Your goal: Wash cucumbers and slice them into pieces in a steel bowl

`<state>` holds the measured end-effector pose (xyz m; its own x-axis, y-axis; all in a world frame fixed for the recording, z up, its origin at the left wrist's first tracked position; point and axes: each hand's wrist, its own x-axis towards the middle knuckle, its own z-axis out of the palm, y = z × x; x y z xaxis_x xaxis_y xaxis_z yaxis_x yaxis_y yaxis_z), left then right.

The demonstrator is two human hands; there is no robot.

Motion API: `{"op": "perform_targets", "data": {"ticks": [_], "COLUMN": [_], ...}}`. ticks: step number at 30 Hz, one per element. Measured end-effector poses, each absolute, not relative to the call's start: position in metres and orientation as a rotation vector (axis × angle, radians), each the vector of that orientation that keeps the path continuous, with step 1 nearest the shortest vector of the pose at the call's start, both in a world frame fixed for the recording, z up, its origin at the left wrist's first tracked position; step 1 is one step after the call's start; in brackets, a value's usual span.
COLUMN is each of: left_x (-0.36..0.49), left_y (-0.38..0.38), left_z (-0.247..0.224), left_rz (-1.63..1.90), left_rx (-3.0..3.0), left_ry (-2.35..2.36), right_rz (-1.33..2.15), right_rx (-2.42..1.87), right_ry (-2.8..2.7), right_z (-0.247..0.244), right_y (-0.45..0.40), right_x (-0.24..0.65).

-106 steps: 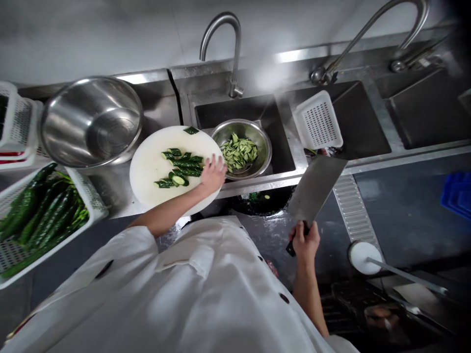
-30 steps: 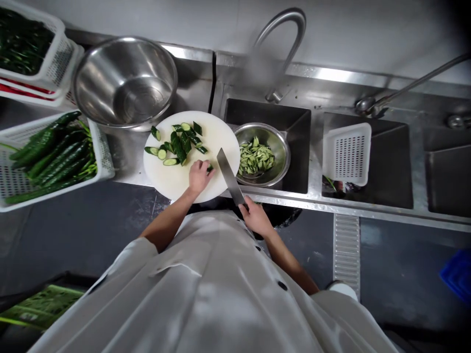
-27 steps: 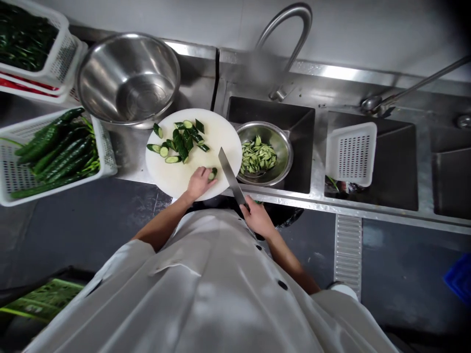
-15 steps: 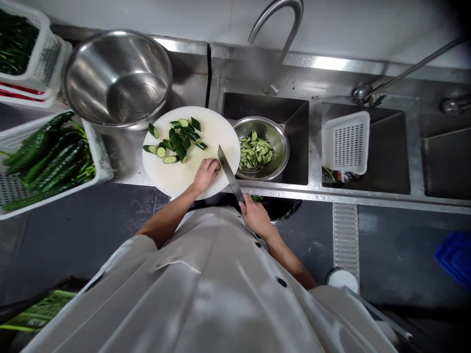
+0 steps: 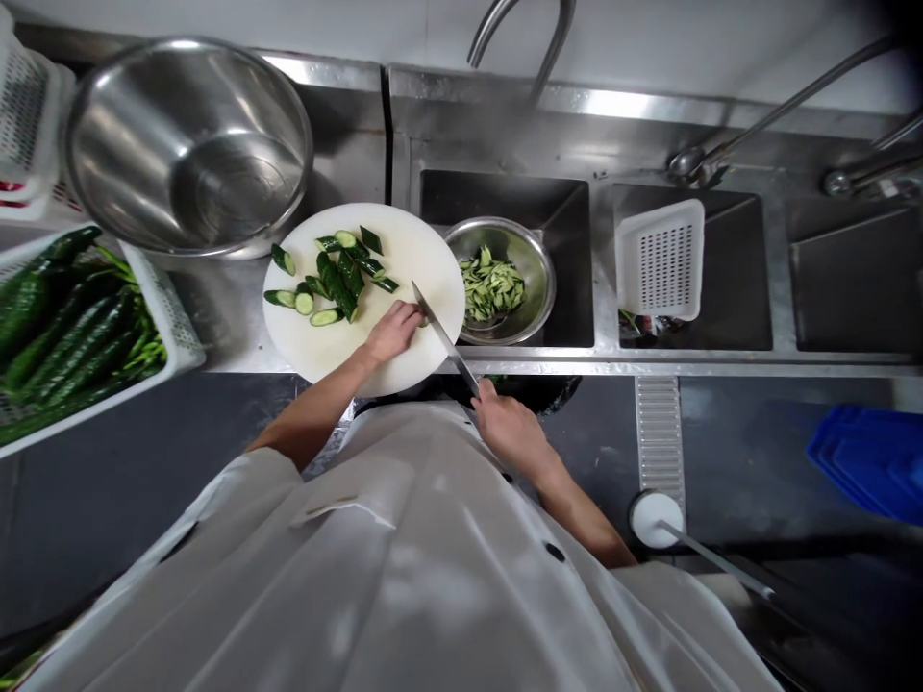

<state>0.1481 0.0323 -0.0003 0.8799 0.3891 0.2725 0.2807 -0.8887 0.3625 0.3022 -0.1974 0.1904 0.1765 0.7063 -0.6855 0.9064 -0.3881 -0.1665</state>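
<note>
The steel counter (image 5: 231, 322) runs along the wall, and on it I note a tub (image 5: 134, 139) and a crate (image 5: 179, 317) of cucumbers. Just in front of the tub lies a white board (image 5: 317, 358); a bowl (image 5: 535, 288) of slices (image 5: 494, 285) sits beside its right edge. The knife (image 5: 448, 338) slants over the board's right side, its handle closed firmly within the right hand (image 5: 511, 428). The left hand (image 5: 393, 333) rests on the board, fingers bent over one piece (image 5: 424, 322), which is mostly hidden at the fingertips, just beside the blade; contact with the blade I cannot confirm. Cut chunks (image 5: 338, 277) lie loose behind that hand, clear of both grips.
</note>
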Motion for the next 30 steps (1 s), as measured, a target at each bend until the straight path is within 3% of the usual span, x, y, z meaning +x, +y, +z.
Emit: {"op": "perform_targets", "data": {"ticks": [30], "left_x": [0.1388], "left_y": [0.0321], "left_z": [-0.004], "left_rz": [0.444], "left_rx": [2.64], "left_ry": [0.525], "right_rz": [-1.06], "right_rx": [2.167], "right_ry": [1.54], "right_z": [0.1819], "right_y": [-0.1906], "right_x": [0.2962]}}
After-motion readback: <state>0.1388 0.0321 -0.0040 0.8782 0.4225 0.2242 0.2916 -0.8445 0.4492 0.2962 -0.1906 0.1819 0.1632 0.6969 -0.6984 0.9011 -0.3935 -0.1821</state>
